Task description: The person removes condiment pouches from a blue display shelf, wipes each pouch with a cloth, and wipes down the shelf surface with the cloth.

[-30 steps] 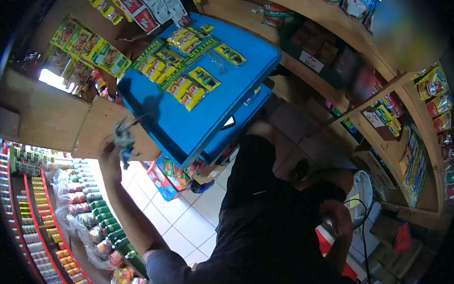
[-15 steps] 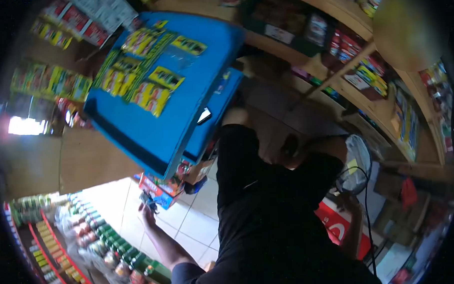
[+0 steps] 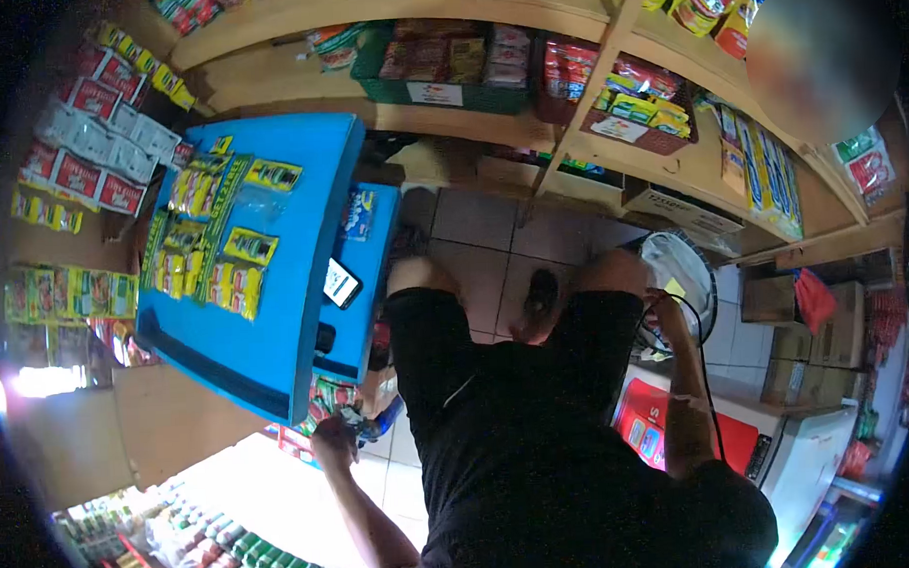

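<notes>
My left hand [image 3: 334,443] is at the lower left, closed on a small crumpled grey-blue item [image 3: 357,425], just below the near corner of the blue table [image 3: 276,335]. Yellow and green sachet strips [image 3: 236,289] lie on the table top. On the lower blue shelf rests a phone [image 3: 341,284] with a lit screen. My right hand [image 3: 666,315] is at the right, beside a bin with a clear plastic liner [image 3: 674,266] and touching or near a black cable [image 3: 706,375]; its fingers are too small and dark to make out.
Wooden shelves [image 3: 529,131] with baskets of packets run along the top and right. Hanging sachets [image 3: 99,146] are at the left. Bottles [image 3: 274,561] line the lower left. A red and white box [image 3: 645,423] stands near my right arm, with cardboard boxes [image 3: 817,341] beyond.
The view has turned toward the right-hand shelves. My left hand has come down from the table's left side to its near corner, still with the grey-blue item. My right hand has moved up beside the bin.
</notes>
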A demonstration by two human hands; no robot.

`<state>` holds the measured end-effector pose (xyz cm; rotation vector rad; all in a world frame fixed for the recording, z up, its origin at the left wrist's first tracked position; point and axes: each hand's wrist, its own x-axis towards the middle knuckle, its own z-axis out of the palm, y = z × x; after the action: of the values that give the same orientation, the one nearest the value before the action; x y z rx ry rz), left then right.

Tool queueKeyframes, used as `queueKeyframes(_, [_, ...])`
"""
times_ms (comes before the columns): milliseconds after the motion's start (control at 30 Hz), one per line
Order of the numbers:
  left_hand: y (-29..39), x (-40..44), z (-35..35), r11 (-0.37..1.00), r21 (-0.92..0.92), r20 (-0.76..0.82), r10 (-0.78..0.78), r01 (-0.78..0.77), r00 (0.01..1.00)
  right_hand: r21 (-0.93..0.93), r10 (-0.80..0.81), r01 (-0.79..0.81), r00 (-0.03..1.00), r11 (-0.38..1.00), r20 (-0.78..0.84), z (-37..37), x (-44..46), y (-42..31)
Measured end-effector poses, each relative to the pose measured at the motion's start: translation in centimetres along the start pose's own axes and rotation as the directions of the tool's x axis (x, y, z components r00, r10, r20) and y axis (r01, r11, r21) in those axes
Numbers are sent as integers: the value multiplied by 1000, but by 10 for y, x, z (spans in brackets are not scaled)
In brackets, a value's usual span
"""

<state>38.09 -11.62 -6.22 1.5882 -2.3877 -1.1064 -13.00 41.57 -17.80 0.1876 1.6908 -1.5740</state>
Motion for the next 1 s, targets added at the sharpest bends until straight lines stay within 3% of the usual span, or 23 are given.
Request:
queueKeyframes(33, [38, -3, -6, 983, -173, -14, -58, 55, 998, -14, -16, 15, 998, 1000, -68, 9, -5, -5])
queueKeyframes(67, [32, 5, 4, 928, -371, -8, -47, 41, 999, -29, -33, 30, 990, 999, -136, 35, -16, -23])
queueKeyframes(100, [29, 15, 11, 969, -236, 5, 80, -77, 997, -45, -48, 40, 978, 998, -204, 49, -25, -33])
queueKeyframes(133, [27, 24, 18, 974, -103, 17, 206, -204, 978, -36, -83, 78, 984, 996, -158, 41, -19, -26])
queueKeyframes(233, [110, 22, 3, 898, 313, -45, 340, -310, 939, 119, 27, -14, 993, 993, -115, 30, -13, -26])
queueKeyframes(300, [116, 44, 12, 976, 74, -3, 206, -206, 978, 436, 5, -88, 982, 896, 189, -3, 10, -3])
queueKeyframes(333, [159, 42, 10, 929, 133, -46, 354, -345, 934, 565, -50, -153, 944, 811, 328, -8, 14, 0])
queueKeyframes(367, [184, 41, 9, 860, 193, -78, 494, -473, 866, 623, -99, -145, 935, 769, 341, -10, 17, 8])
queueKeyframes(433, [231, 57, 25, 855, -7, -21, 518, -519, 855, 723, -196, -136, 914, 677, 356, 3, 16, 10])
queueKeyframes(467, [271, 62, 37, 728, 46, 22, 684, -684, 729, 665, -201, -58, 930, 745, 307, 6, 18, 13])
queueKeyframes(500, [291, 74, 57, 732, 114, 130, 659, -672, 741, 595, -211, 18, 943, 804, 256, 4, 29, 28])
queueKeyframes(600, [378, 88, 124, 476, -61, 283, 851, -877, 442, 616, -127, -30, 970, 787, 209, 3, 39, 56])
queueKeyframes(667, [438, 81, 177, 342, -61, 274, 909, -938, 314, 613, -99, -17, 983, 790, 154, 10, 31, 67])
queueKeyframes(733, [514, 49, 198, 325, -194, 525, 831, -925, 182, 578, -73, 8, 993, 816, 90, 21, 18, 80])
queueKeyframes(767, [528, 54, 250, 273, -272, 479, 870, -923, 116, 553, -64, 18, 996, 833, 64, 24, 13, 89])
queueKeyframes(800, [552, 52, 282, -24, -383, 240, 963, -923, -124, 525, -52, 25, 998, 850, 36, 29, 8, 97])
queueKeyframes(867, [606, 53, 354, -198, -288, 161, 954, -937, -252, 459, -37, 41, 999, 887, -19, 37, 5, 116])
queueKeyframes(900, [630, 50, 370, -191, -366, 152, 953, -911, -261, 423, -34, 49, 998, 905, -43, 42, 4, 124])
queueKeyframes(933, [650, 40, 364, -275, -163, -49, 961, -948, -271, 383, -34, 59, 997, 922, -70, 44, 5, 133])
queueKeyframes(967, [662, 39, 370, -209, -40, -24, 978, -977, -208, 337, -40, 71, 994, 939, -98, 47, 6, 142])
queueKeyframes(1000, [662, 37, 379, -215, -21, -124, 970, -976, -211, 293, -49, 82, 992, 953, -119, 49, 9, 149])
